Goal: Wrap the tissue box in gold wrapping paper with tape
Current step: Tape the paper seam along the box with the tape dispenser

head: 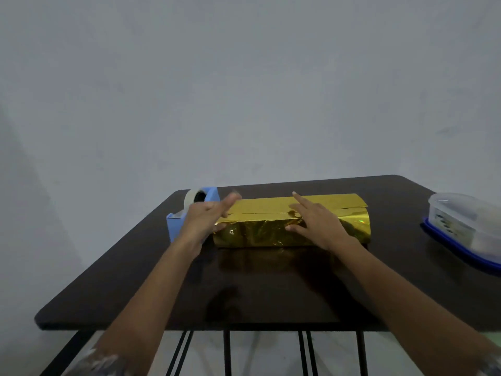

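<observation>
The pale, bare wall [244,77] fills most of what I see. Below it is the dark glossy worktop [271,289] on thin black legs [227,354].

The tissue box lies lengthwise near the far edge, about midway along it. It is hidden inside the gold wrapping paper [271,236], which runs past the box at the right end as an open sleeve.

A clear plastic container [466,226] on a blue lid sits at the right edge. The blue tape dispenser [175,226] with its pale roll [190,200] stands by the far left corner, just beside the paper's left end.

My right hand [317,225] lies spread and flat on top, fingers straight, pressing the overlap down. My left hand [203,222] is at the box's left end, fingers straight and slightly blurred, holding nothing.

The seam [260,213] along the top looks unsealed; I can make out no tape on it. So I judge I am closing the long seam. Next I must keep the overlap pinned with my right hand while my left reaches the dispenser for a strip.
</observation>
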`<state>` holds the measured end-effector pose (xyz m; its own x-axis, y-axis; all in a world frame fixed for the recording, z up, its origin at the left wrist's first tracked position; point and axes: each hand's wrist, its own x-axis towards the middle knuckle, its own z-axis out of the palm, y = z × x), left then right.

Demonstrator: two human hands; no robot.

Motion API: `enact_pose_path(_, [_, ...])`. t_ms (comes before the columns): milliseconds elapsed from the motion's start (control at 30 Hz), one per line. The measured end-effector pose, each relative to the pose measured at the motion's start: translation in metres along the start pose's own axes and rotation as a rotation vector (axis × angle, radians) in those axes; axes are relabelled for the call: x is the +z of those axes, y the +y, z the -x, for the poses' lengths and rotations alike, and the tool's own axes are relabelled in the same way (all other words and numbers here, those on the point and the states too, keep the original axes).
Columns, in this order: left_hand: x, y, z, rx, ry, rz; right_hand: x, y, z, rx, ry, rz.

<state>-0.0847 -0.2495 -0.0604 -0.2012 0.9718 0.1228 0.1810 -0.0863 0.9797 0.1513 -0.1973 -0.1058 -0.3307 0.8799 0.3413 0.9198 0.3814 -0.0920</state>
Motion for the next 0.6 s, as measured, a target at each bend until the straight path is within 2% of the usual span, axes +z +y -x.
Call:
enact_pose_path(133, [0.045, 0.025, -0.028, 0.068, -0.212, -0.373, 0.006, 0.000, 0.001, 0.050, 0.117, -0.155])
enact_pose_path(233, [0.072, 0.031, -0.052, 0.052, -0.298, -0.589, 0.003, 0.003, -0.001, 0.087, 0.131, -0.299])
enact_pose_path(333, [0.090, 0.031, -0.071, 0.003, -0.376, -0.784, 0.002, 0.004, -0.004, 0.152, 0.122, -0.338])
enact_pose_path(600, [0.114, 0.041, -0.078, -0.143, -0.523, -0.993, 0.001, 0.003, -0.004, 0.190, 0.140, -0.308])
